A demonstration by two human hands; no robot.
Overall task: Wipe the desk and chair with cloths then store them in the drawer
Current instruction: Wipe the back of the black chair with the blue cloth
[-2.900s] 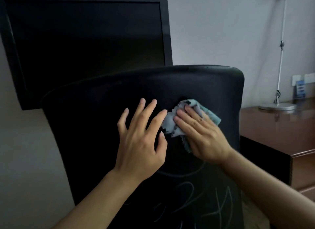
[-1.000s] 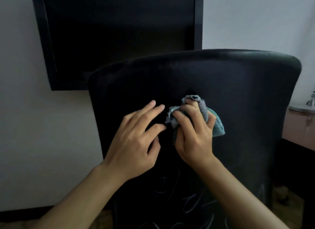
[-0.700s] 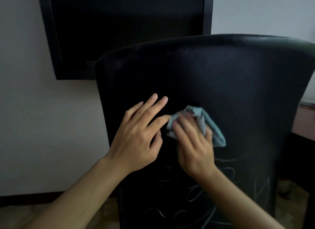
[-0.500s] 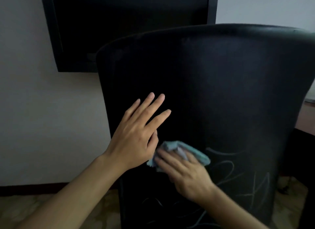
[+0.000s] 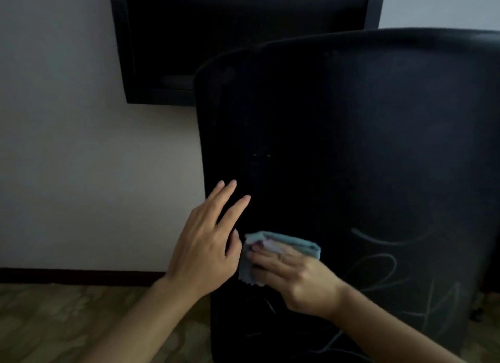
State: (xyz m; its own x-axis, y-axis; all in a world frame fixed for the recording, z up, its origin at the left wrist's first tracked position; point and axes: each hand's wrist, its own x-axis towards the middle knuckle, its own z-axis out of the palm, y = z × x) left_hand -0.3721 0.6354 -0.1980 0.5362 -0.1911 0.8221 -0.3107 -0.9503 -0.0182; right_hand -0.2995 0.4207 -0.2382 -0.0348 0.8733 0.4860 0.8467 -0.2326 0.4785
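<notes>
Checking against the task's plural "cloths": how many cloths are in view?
1. A light blue cloth is pressed against the black chair back under the right hand. A second may be out of frame.

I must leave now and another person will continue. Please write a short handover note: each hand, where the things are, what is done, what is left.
Left hand: open, fingers spread, flat on the back of the black chair backrest.
Right hand: presses the light blue cloth on the backrest, low and left.
Done: upper backrest shows no marks.
Left: chalk-like scribbles on the lower right part; desk and drawer are out of view, so their state is unknown; store the cloth afterwards.
</notes>
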